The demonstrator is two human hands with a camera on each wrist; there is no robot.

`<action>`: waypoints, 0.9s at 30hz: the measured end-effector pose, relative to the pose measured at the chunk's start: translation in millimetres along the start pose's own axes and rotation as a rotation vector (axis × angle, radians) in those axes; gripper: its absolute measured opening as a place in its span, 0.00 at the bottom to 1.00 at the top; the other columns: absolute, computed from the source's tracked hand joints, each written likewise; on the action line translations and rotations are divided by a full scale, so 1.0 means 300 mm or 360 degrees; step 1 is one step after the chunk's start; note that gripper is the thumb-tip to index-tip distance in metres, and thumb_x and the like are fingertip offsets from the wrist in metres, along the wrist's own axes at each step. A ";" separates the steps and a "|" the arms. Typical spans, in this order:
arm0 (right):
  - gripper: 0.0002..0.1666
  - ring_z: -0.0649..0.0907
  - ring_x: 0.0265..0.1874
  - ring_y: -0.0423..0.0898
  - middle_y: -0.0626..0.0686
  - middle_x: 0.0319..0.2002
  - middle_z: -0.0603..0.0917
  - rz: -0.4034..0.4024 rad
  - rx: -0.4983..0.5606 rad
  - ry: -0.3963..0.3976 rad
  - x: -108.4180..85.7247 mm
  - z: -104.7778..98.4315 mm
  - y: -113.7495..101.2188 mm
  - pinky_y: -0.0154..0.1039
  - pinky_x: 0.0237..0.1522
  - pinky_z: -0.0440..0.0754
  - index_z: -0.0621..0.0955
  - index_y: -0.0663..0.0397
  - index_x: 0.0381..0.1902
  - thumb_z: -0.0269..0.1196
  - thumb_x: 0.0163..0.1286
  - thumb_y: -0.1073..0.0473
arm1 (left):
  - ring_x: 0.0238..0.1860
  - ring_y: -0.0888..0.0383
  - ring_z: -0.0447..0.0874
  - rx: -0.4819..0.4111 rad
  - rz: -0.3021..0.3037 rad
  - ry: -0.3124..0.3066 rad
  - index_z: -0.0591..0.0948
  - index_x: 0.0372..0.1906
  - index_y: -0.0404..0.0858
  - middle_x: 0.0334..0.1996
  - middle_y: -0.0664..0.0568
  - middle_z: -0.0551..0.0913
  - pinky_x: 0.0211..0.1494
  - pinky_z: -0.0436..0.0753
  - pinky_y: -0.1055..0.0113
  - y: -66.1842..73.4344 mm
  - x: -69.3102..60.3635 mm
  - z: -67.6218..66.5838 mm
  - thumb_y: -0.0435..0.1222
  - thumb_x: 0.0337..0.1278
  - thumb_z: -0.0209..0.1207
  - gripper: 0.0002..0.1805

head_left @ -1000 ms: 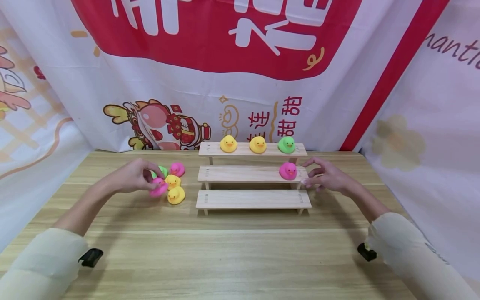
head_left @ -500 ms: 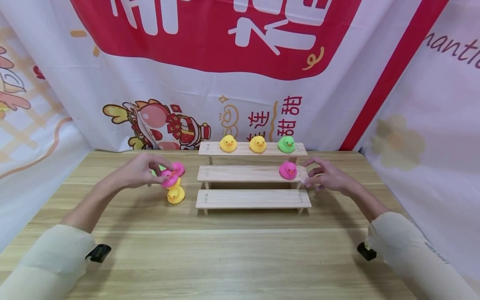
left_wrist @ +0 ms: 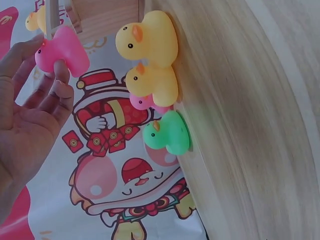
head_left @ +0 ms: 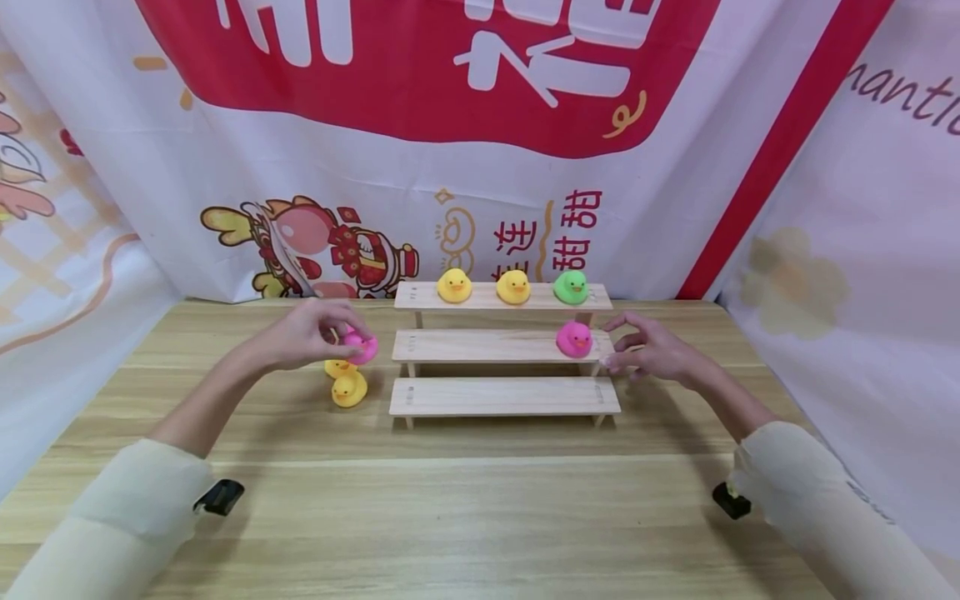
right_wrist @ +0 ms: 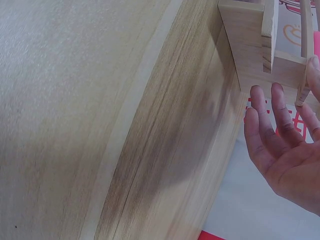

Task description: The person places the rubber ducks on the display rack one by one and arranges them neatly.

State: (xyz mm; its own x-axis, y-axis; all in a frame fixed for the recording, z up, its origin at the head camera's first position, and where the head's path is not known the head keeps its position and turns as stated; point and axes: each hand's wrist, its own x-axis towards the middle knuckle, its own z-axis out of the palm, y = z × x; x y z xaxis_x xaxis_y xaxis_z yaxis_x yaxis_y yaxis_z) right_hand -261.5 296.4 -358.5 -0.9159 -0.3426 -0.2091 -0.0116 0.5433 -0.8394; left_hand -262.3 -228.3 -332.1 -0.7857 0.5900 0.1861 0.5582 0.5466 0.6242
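Observation:
My left hand (head_left: 307, 335) pinches a pink rubber duck (left_wrist: 64, 52) between thumb and fingertips, raised off the table just left of the three-tier wooden stand (head_left: 480, 345). At the stand's right end, my right hand (head_left: 654, 348) holds the middle shelf's end between thumb and index finger; the other fingers (right_wrist: 282, 117) are spread loosely. On the top shelf sit two yellow ducks and a green duck (head_left: 572, 287). Another pink duck (head_left: 574, 340) sits at the middle shelf's right. Below my left hand, the left wrist view shows two yellow ducks, a green duck (left_wrist: 167, 133) and a partly hidden pink duck (left_wrist: 150, 103).
The bottom shelf (head_left: 502, 397) is bare wood. Behind the wooden table (head_left: 465, 517) hangs a printed red and white cloth (head_left: 420, 167), with more cloth at both sides.
My left hand has lifted the pink duck from the group and carried it right toward the stand. My right hand stays at the stand's right end.

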 end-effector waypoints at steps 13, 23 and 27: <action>0.31 0.88 0.42 0.56 0.59 0.41 0.85 0.0012 0.0000 0.0002 0.004 -0.001 -0.001 0.54 0.40 0.89 0.66 0.63 0.66 0.68 0.71 0.65 | 0.30 0.56 0.77 -0.0032 0.0023 0.0001 0.87 0.43 0.35 0.31 0.52 0.83 0.32 0.78 0.68 0.040 0.043 0.030 0.26 0.49 0.73 0.13; 0.32 0.88 0.42 0.57 0.60 0.41 0.85 -0.0002 -0.0002 0.0002 0.004 -0.001 -0.001 0.55 0.39 0.89 0.66 0.64 0.66 0.68 0.71 0.66 | 0.32 0.55 0.80 -0.0065 0.0174 0.0031 0.87 0.45 0.34 0.33 0.51 0.84 0.35 0.82 0.67 0.060 0.069 0.047 0.25 0.48 0.73 0.16; 0.32 0.88 0.42 0.57 0.60 0.41 0.85 0.0002 -0.0009 0.0003 0.004 0.000 -0.002 0.54 0.40 0.89 0.67 0.64 0.66 0.68 0.71 0.65 | 0.32 0.55 0.80 -0.0076 0.0154 0.0019 0.86 0.45 0.35 0.32 0.51 0.84 0.36 0.82 0.64 0.074 0.082 0.055 0.26 0.47 0.74 0.17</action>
State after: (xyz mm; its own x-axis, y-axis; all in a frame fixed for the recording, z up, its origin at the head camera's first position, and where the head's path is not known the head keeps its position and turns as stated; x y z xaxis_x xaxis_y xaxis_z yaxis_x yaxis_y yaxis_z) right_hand -262.6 295.5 -358.2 -0.9166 -0.3406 -0.2094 -0.0127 0.5483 -0.8362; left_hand -264.8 -191.9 -326.3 -0.7322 0.6311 0.2561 0.6183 0.4584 0.6384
